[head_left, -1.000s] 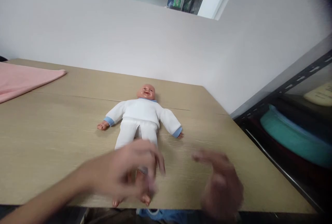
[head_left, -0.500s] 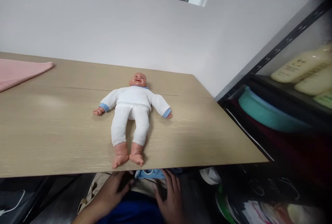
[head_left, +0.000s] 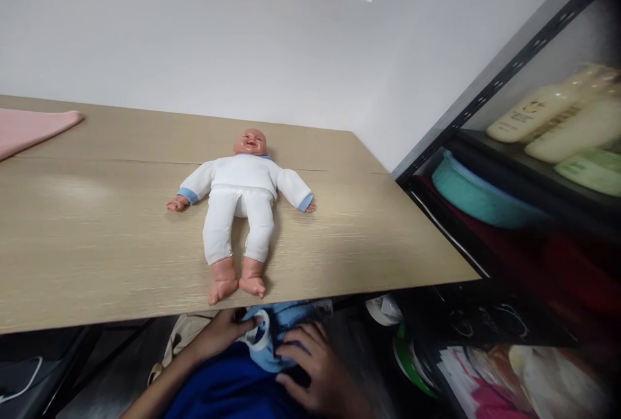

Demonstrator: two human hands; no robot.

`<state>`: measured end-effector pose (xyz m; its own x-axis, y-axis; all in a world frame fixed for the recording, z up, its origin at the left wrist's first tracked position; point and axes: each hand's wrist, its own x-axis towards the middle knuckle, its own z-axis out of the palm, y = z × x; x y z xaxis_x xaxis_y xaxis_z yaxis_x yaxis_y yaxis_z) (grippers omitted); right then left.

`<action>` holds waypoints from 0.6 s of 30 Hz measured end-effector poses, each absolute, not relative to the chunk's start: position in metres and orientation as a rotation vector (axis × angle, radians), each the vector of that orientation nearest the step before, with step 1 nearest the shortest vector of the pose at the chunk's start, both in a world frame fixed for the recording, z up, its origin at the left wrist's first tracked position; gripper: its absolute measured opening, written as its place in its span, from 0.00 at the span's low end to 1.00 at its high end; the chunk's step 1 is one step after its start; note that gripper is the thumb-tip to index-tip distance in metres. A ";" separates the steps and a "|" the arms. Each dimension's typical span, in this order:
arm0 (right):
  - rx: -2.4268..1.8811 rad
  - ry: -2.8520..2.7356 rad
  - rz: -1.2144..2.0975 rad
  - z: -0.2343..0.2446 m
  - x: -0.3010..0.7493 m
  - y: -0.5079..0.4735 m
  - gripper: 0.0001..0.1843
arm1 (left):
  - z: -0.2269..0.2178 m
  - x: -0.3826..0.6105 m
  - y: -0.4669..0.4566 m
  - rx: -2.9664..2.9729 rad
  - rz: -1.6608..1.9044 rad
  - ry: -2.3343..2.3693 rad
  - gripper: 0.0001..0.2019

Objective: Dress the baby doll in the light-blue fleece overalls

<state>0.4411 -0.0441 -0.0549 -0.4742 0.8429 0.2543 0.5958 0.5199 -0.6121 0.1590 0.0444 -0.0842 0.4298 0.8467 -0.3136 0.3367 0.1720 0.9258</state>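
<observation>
Below the table's front edge, a light-blue cloth item [head_left: 266, 357] with a white-rimmed opening lies over my lap. My left hand [head_left: 226, 333] is closed on it at the white rim, thumb at the opening. With its fingers bent but apart, my right hand [head_left: 317, 364] rests against the right side of the cloth. A baby doll [head_left: 242, 176] in a white top and trousers with blue cuffs lies on its back on the table [head_left: 363, 231], its feet towards me and its arms spread. Neither hand touches the doll.
A pink cloth [head_left: 33, 127] lies at the far left of the table. On the right, a shelf rack holds cream-coloured bottles [head_left: 538, 115] above a teal basin [head_left: 480, 196]. Plastic bags and packets [head_left: 490, 374] sit low at the right. A wall runs behind the table.
The blue cloth has come further out from under the table edge towards me, its white rim now in my left hand. My right hand has shifted onto it. The view has tilted slightly.
</observation>
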 end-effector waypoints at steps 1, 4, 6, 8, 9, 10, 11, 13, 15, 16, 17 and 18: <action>-1.246 -2.144 0.609 -0.056 0.454 -0.048 0.21 | -0.074 0.153 0.037 1.431 0.501 1.131 0.34; -1.612 -1.709 0.528 -0.077 0.486 -0.050 0.26 | -0.047 0.138 0.016 1.580 0.472 1.087 0.25; -1.746 -1.529 0.599 -0.095 0.497 -0.044 0.29 | -0.035 0.132 0.005 1.654 0.467 1.064 0.21; -1.788 -1.414 0.794 -0.110 0.498 -0.037 0.30 | -0.029 0.129 -0.004 1.693 0.484 1.097 0.18; -1.793 -1.369 0.892 -0.115 0.496 -0.035 0.30 | -0.028 0.127 -0.007 1.710 0.481 1.121 0.18; -1.793 -1.334 0.969 -0.118 0.494 -0.033 0.30 | -0.027 0.124 -0.010 1.727 0.468 1.140 0.18; -1.794 -1.310 1.015 -0.119 0.490 -0.031 0.29 | -0.026 0.121 -0.012 1.740 0.453 1.156 0.18; -1.799 -1.311 1.031 -0.120 0.485 -0.028 0.28 | -0.022 0.113 -0.014 1.762 0.432 1.189 0.19; -1.792 -1.344 0.991 -0.118 0.481 -0.024 0.27 | -0.018 0.101 -0.013 1.770 0.408 1.240 0.22; -1.785 -1.360 0.962 -0.117 0.480 -0.021 0.28 | -0.016 0.095 -0.013 1.769 0.387 1.278 0.23; -1.777 -1.376 0.934 -0.115 0.479 -0.019 0.29 | -0.016 0.088 -0.011 1.767 0.352 1.322 0.24; -1.765 -1.393 0.912 -0.111 0.478 -0.017 0.30 | -0.016 0.081 -0.010 1.765 0.308 1.365 0.25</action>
